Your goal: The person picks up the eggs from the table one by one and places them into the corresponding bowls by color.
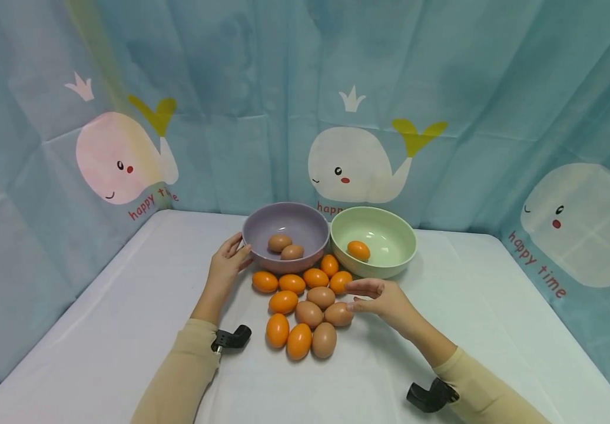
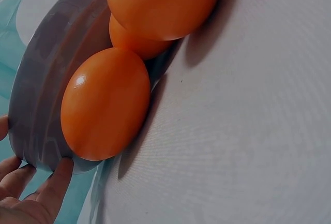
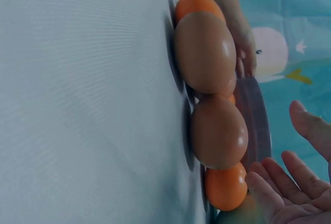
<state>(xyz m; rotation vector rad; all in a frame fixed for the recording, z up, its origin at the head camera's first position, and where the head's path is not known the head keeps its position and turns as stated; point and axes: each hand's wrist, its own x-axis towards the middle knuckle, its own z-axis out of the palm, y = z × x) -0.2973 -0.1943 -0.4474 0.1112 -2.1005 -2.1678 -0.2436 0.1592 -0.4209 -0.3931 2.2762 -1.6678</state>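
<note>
My left hand (image 1: 226, 263) touches the left side of a purple bowl (image 1: 312, 256) with its fingers, also seen in the left wrist view. Two brown eggs (image 1: 279, 242) lie inside that bowl. Beside it stands a light green bowl (image 1: 390, 268) with one orange egg (image 1: 358, 251) in it. Several orange eggs (image 1: 283, 302) and several brown eggs (image 1: 324, 340) are grouped on the table in front of the bowls. At the group's right edge is my right hand (image 1: 381, 300), fingers apart and holding nothing, close to a brown egg (image 1: 339, 314).
A white-covered table (image 1: 125, 330) lies under everything. Behind and at both sides hangs a blue curtain (image 1: 241, 118) printed with whales. A black wrist camera sits on each forearm, the left one (image 1: 232, 337) low beside the orange eggs.
</note>
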